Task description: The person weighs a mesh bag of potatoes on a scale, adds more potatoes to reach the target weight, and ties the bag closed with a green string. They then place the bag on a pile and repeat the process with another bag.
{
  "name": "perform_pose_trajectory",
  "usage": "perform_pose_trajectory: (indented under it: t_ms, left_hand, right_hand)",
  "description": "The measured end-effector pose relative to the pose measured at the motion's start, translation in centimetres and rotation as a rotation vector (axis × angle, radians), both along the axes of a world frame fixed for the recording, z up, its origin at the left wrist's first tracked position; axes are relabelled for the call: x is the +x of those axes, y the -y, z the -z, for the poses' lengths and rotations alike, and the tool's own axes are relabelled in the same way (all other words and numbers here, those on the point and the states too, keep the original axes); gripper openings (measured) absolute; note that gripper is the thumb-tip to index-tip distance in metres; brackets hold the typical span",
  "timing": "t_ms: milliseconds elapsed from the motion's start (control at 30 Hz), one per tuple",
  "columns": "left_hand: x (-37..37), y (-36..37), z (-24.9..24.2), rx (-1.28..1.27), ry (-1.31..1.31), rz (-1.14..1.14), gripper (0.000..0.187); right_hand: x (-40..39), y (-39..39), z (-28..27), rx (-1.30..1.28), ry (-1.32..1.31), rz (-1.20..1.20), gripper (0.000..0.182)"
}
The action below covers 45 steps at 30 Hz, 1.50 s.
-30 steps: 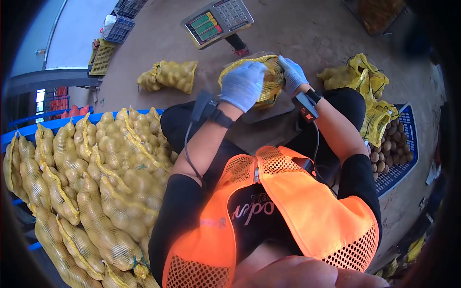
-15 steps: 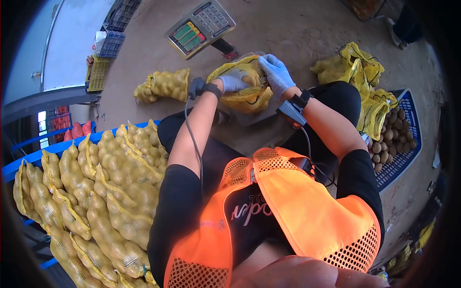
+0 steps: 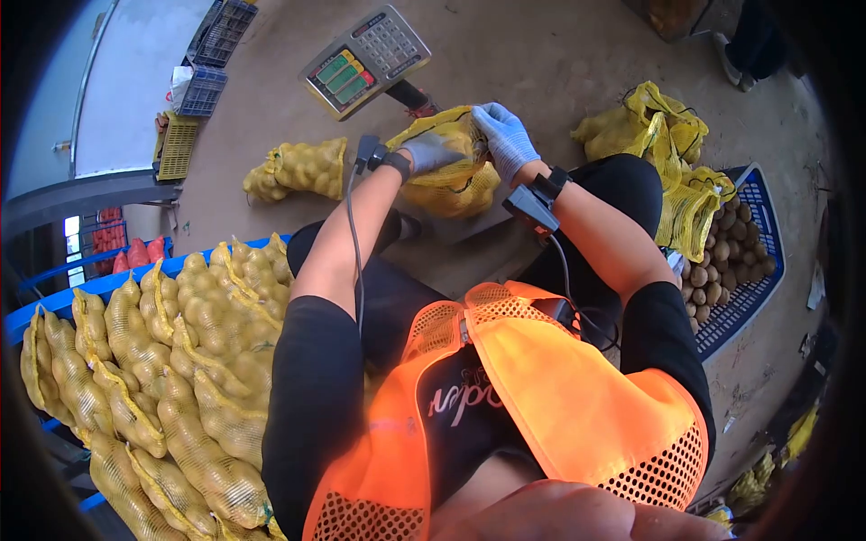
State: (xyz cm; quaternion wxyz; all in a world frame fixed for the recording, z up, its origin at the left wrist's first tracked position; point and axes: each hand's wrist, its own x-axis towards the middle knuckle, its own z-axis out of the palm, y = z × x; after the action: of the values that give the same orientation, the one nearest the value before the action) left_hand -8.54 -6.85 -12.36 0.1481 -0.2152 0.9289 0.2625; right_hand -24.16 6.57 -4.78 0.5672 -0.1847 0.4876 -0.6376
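Both your hands are gloved and on the yellow mesh bag sitting on the scale platform in front of your knees — your left hand is clenched on the bag's left side near the top, your right hand is closed over the bunched netting at the top right. The bag is part full of small brown round produce, looks like potatoes or kiwis, can't tell which. The scale display head stands just beyond the bag, tilted toward you, green readouts lit. A filled mesh sack lies on the floor to the left of the scale, apart from it. To your far left, a heap of filled mesh sacks is stacked on a blue rack. On your right, a blue crate holds loose brown produce, with empty yellow net bags piled beside and draped over its near edge. Wrist-worn devices with cables on both forearms.
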Motion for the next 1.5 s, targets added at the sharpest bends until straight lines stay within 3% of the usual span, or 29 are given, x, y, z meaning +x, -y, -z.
perform_pose_trajectory:
  t_ms: [133,267,333,467,633,800,867,1000,1133,1200,1233,1267,1333,1500]
  left_hand:
    - [-0.4,-1.7,-5.1,0.088,0.191,-0.177,0.046]
    - [0.8,-2.3,-6.5,0.268,-0.1,-0.426,0.047]
    - [0.8,-2.2,-8.2,0.715,-0.392,-0.78,0.045]
    - [0.6,-1.1,-9.4,0.728,-0.35,-0.903,0.046]
    - [-1.8,-3.5,-9.4,0.426,-0.11,-0.529,0.039]
    - [-1.5,-4.0,-7.7,0.407,-0.057,-0.745,0.043]
    - [-1.4,-3.7,-8.9,0.324,0.06,-0.52,0.045]
    - [-0.4,-3.4,-7.3,0.509,-0.02,-0.571,0.047]
    - [-0.4,-2.8,-3.9,0.245,-0.118,-0.46,0.05]
    - [1.5,-0.6,1.9,0.704,-0.271,-0.72,0.048]
    - [0.9,-1.6,-0.5,0.881,-0.34,-0.886,0.047]
    - [2.2,0.2,1.8,0.882,-0.338,-0.973,0.05]
    - [1.8,0.5,-1.5,1.171,-0.329,-1.008,0.061]
    - [0.4,-0.6,-8.0,1.319,-0.4,-1.185,0.06]
  right_hand:
    - [-0.7,0.0,0.0,0.092,0.091,0.011,0.023]
    - [-0.7,-0.2,-0.8,0.064,0.05,0.01,0.024]
    - [-0.7,-0.1,-1.6,0.058,0.048,-0.024,0.023]
    - [-0.3,0.3,-1.4,0.079,-0.001,-0.077,0.023]
    - [-0.1,0.4,-0.5,-0.044,0.038,-0.118,0.023]
    - [0.2,0.1,-0.5,-0.068,0.056,-0.115,0.024]
    - [0.1,0.3,-0.8,-0.057,0.024,-0.129,0.024]
    - [-0.2,0.5,-0.9,-0.019,0.066,-0.094,0.023]
    - [-0.3,1.4,0.4,-0.096,-0.076,-0.065,0.023]
    - [-0.8,0.5,-1.8,-0.075,-0.057,-0.083,0.023]
    - [-0.8,0.8,-1.5,-0.048,-0.107,-0.068,0.025]
    - [-0.5,1.4,-0.6,-0.072,-0.116,-0.012,0.03]
    - [-1.0,1.3,-1.1,-0.088,-0.087,0.017,0.031]
    - [-0.8,2.6,-0.4,-0.021,-0.111,0.033,0.024]
